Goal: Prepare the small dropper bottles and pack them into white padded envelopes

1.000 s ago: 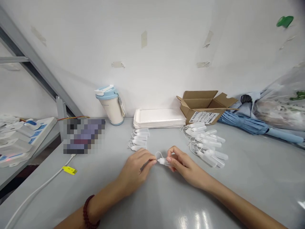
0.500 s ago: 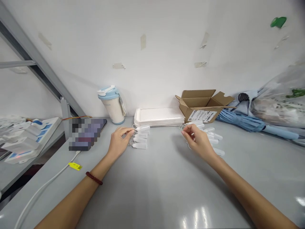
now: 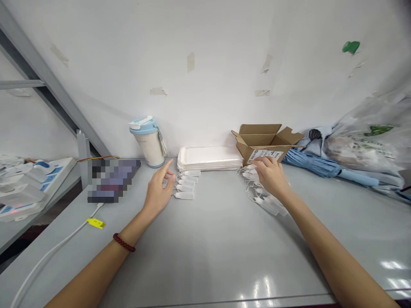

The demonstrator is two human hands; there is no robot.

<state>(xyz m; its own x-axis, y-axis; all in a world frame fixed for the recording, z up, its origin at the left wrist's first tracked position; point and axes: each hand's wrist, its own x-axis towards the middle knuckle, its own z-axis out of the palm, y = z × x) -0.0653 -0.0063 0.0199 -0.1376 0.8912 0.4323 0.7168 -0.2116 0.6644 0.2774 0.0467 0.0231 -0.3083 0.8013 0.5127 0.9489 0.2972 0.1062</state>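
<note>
Small translucent plastic tubes with thin string loops lie in a row left of centre. My left hand is beside their looped ends, fingers stretched out and thumb apart, holding nothing. More such tubes lie in a looser group on the right, slanted, with their strings toward the left. Over the far part of this group is my right hand, palm down. Its fingers are slightly bent and apart, with no tube seen between them. The hand hides some tubes, and whether it touches them I cannot tell.
Behind the tubes lies a stack of flat white pieces. An open cardboard box stands beside it. Along the wall are a tumbler, a folded blue umbrella and a plastic bag. A phone and power strip are left.
My left hand's pinch has opened and its fingers have straightened. My right hand has shifted over the right group, its fingers looser. Those tubes now lie more slanted. The view has shifted slightly.
</note>
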